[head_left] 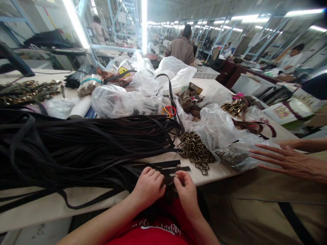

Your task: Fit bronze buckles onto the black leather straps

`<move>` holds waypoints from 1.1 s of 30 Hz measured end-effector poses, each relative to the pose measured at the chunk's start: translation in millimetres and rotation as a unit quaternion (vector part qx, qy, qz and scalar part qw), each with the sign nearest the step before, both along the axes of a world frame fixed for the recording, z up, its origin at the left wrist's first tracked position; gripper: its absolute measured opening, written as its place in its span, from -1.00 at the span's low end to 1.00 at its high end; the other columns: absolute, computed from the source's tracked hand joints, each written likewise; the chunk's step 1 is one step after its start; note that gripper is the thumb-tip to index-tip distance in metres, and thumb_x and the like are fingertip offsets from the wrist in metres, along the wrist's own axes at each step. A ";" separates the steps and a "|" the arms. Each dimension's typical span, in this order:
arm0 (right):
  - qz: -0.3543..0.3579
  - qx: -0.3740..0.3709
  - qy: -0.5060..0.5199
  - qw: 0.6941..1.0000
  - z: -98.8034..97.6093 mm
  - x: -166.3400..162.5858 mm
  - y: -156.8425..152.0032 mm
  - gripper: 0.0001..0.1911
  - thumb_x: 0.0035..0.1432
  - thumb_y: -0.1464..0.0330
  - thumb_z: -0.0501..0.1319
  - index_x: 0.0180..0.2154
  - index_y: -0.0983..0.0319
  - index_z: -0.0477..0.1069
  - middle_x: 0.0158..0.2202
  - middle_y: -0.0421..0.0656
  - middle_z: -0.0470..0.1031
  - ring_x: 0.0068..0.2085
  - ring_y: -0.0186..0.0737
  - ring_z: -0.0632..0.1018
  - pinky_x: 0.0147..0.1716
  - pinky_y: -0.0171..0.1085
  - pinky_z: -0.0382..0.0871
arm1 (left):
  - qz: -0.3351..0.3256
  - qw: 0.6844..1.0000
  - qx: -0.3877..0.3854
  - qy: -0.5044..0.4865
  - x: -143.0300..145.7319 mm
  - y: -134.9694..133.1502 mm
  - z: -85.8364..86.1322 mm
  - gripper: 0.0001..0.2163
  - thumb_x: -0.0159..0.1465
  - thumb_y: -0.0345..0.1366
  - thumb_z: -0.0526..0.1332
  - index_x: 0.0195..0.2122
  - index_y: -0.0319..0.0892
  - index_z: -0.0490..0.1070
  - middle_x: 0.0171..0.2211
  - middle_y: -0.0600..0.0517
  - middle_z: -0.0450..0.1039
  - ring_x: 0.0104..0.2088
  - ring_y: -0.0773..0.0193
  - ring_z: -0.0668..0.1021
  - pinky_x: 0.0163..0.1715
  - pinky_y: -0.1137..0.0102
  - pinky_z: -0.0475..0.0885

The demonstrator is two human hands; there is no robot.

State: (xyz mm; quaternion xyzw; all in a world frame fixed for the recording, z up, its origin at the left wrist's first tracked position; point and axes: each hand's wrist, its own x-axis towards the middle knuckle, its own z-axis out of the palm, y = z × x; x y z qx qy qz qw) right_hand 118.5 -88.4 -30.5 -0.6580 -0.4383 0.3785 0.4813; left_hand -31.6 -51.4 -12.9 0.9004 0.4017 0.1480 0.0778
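Close to the table's front edge, my left hand (pixel 149 186) has its fingers curled around a black strap (pixel 169 181). My right hand (pixel 186 190) pinches the strap's end between thumb and fingers, with a small metal piece there too small to make out. Just beyond my hands lie loose strap ends (pixel 184 168), one with what looks like a buckle on it. A large heap of long black straps (pixel 84 146) spreads to the left. Right of my hands sits a pile of brass-coloured metal buckles (pixel 196 149).
A co-worker's hands (pixel 283 161) rest by a clear plastic bag (pixel 217 126) at right. Scissors with red and yellow handles (pixel 169 111) lie behind the straps. More plastic bags (pixel 114 100) and metal hardware (pixel 30 92) cover the back. Other people sit farther off.
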 end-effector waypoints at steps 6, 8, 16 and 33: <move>0.071 0.032 -0.176 0.981 -10.1 28.8 11.8 -0.81 0.10 0.32 0.06 -0.27 0.25 0.36 -0.33 -0.10 0.44 -0.29 -0.16 0.44 -0.26 -0.21 0.31 | -0.018 0.999 -0.048 -0.014 -13.1 26.4 6.9 -0.66 0.14 -0.13 0.15 -0.09 -0.18 0.31 -0.10 -0.04 0.38 -0.11 0.16 0.38 -0.09 0.28 0.23; 0.086 0.064 -0.259 0.960 -12.3 33.8 24.1 -0.79 0.12 0.35 0.03 -0.23 0.25 0.36 -0.27 -0.07 0.44 -0.22 -0.14 0.42 -0.19 -0.18 0.27 | 0.026 0.999 -0.031 0.008 -15.7 39.6 3.9 -0.77 0.21 -0.22 0.08 -0.17 -0.19 0.35 -0.15 -0.06 0.40 -0.13 0.16 0.39 -0.08 0.26 0.21; 0.252 0.072 -0.429 0.865 -7.2 28.5 27.3 -0.78 0.18 0.35 0.02 -0.26 0.19 0.42 -0.36 -0.14 0.45 -0.27 -0.20 0.41 -0.18 -0.21 0.14 | -0.072 0.988 -0.092 0.097 -31.6 23.7 -8.9 -0.79 0.24 -0.31 0.04 -0.46 -0.16 0.41 -0.46 0.04 0.36 -0.41 0.28 0.41 -0.39 0.42 0.25; 0.036 -0.035 -0.101 0.994 -27.3 54.7 15.1 -0.44 0.07 0.18 0.10 0.07 0.28 0.10 -0.19 -0.05 0.35 -0.44 -0.29 0.43 -0.37 -0.22 0.35 | 0.002 0.988 -0.138 0.070 10.5 56.1 -7.0 -0.84 0.16 -0.26 0.09 -0.29 -0.20 0.37 -0.31 -0.04 0.40 -0.28 0.21 0.45 -0.27 0.40 0.32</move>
